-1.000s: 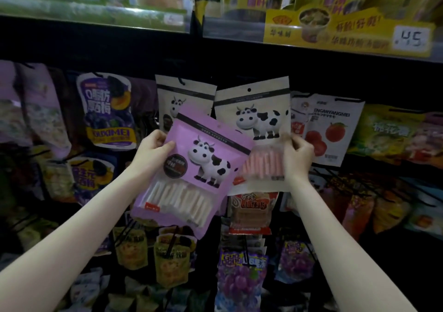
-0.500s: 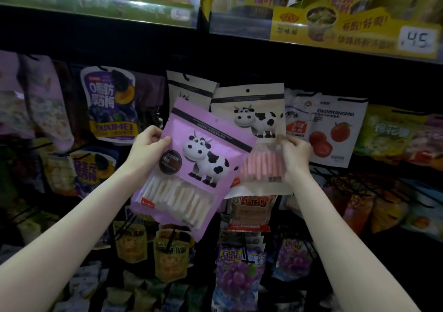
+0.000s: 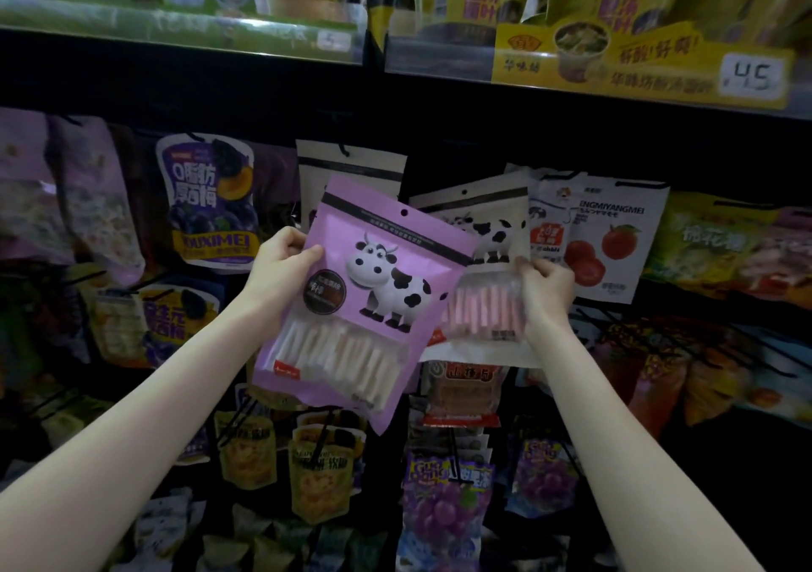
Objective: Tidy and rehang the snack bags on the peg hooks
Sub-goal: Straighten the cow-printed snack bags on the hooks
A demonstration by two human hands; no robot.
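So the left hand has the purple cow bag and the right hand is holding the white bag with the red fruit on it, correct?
Not quite. In the head view the left hand does hold the purple cow bag, but the right hand grips the cream cow bag with pink sticks. The white bag with the red fruit hangs untouched beside it.

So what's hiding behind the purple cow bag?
Behind the purple bag, held by the left hand, you can see part of a beige cow bag with pink sticks, in the right hand. Another beige bag peeks above. Their covered parts can't be seen.
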